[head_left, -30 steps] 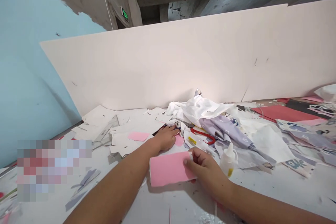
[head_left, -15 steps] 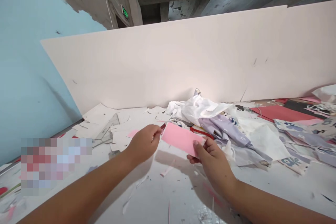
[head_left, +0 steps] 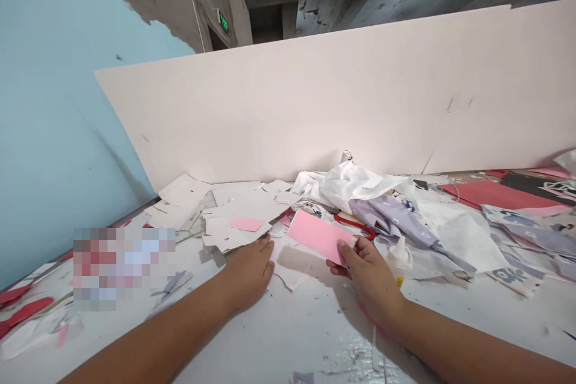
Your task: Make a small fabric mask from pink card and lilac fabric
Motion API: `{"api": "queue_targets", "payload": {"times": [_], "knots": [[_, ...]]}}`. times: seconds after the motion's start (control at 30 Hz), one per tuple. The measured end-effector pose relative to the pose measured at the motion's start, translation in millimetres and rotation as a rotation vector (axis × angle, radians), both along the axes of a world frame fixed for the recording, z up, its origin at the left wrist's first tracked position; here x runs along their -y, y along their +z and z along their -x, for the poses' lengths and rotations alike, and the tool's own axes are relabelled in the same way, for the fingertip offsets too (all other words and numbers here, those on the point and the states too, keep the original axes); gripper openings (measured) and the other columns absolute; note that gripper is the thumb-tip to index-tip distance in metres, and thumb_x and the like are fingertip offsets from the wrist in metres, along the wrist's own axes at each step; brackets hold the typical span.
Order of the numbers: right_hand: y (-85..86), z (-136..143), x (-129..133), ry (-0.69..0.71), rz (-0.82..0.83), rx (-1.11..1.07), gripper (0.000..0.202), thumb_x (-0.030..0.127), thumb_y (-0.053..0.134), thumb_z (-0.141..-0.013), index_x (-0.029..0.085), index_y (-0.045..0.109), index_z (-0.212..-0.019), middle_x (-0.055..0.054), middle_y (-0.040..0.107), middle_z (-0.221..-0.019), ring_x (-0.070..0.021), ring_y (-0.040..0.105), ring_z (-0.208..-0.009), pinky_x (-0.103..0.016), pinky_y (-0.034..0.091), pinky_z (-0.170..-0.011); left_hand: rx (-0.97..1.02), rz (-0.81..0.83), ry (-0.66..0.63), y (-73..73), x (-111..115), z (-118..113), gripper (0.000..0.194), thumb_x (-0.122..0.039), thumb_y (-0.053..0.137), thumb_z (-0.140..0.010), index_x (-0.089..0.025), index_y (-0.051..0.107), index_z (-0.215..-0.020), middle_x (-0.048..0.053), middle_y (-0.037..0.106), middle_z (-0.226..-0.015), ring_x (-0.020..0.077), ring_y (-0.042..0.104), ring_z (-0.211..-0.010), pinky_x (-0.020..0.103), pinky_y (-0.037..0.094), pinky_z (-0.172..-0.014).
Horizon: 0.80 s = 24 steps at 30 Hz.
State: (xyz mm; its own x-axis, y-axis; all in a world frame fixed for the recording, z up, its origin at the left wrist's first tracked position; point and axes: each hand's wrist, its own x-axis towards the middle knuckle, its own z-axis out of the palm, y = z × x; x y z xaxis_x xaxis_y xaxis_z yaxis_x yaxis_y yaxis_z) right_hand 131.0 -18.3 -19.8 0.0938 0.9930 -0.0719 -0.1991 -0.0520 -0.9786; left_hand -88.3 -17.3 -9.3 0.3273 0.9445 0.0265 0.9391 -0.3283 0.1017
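Right hand: clamped on the right end of a pink card, thumb on the upper face, other fingers curled beneath. Card is held above the surface, between the two hands and tilted, its left end pointing away from the person; its shadow falls on the surface below.

Left hand: palm down, fingers extended forward and apart from the thumb, at the near edge of a pile of white sheets. Contact of the fingertips with the pile: cannot tell. A smaller pink piece lies on top of this pile, just beyond the left hand.

Between the hands, a pale scrap lies on the surface. Just beside the right hand, on its far right, stands a white bottle with a narrow tip. Beyond the card: a red loop-shaped handle, partly covered; lavender cloth; and crumpled white cloth near the foot of an upright white panel. Farther right, a red sheet lies flat.
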Motion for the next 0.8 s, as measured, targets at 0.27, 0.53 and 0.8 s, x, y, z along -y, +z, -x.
{"api": "queue_targets", "payload": {"times": [0.27, 0.53, 0.8], "knots": [[-1.5, 3.3, -2.1, -0.042, -0.036, -0.018, 0.021, 0.037, 0.058, -0.069, 0.020, 0.048, -0.075, 0.003, 0.052, -0.071, -0.0132, 0.062, -0.059, -0.025, 0.050, -0.054, 0.115, 0.074, -0.528, 15.5, 42.9, -31.5, 0.050, -0.039, 0.029, -0.085, -0.023, 0.028, -0.133, 0.002, 0.028, -0.139, 0.0203, 0.024, -0.127, 0.038, 0.022, -0.104], [-2.0, 1.1, -2.0, -0.021, -0.039, 0.017, 0.021, 0.039, 0.056, -0.070, 0.022, 0.045, -0.073, 0.005, 0.048, -0.068, -0.0132, 0.062, -0.059, -0.025, 0.050, -0.056, 0.155, 0.045, -0.224, 4.3, 11.3, -3.7, 0.045, -0.040, 0.029, -0.085, -0.021, 0.042, -0.124, 0.005, 0.037, -0.135, 0.0210, 0.034, -0.121, 0.038, 0.025, -0.101], [2.0, 4.5, -1.9, -0.036, -0.027, 0.012, 0.023, 0.037, 0.057, -0.068, 0.022, 0.040, -0.066, 0.008, 0.042, -0.059, -0.0099, 0.058, -0.049, -0.022, 0.047, -0.051, 0.078, -0.163, -0.234, 2.8, 21.8, -34.3, 0.025, -0.022, 0.036, -0.082, -0.018, 0.055, -0.066, 0.003, 0.054, -0.074, 0.0152, 0.047, -0.070, 0.029, 0.036, -0.064]]}}
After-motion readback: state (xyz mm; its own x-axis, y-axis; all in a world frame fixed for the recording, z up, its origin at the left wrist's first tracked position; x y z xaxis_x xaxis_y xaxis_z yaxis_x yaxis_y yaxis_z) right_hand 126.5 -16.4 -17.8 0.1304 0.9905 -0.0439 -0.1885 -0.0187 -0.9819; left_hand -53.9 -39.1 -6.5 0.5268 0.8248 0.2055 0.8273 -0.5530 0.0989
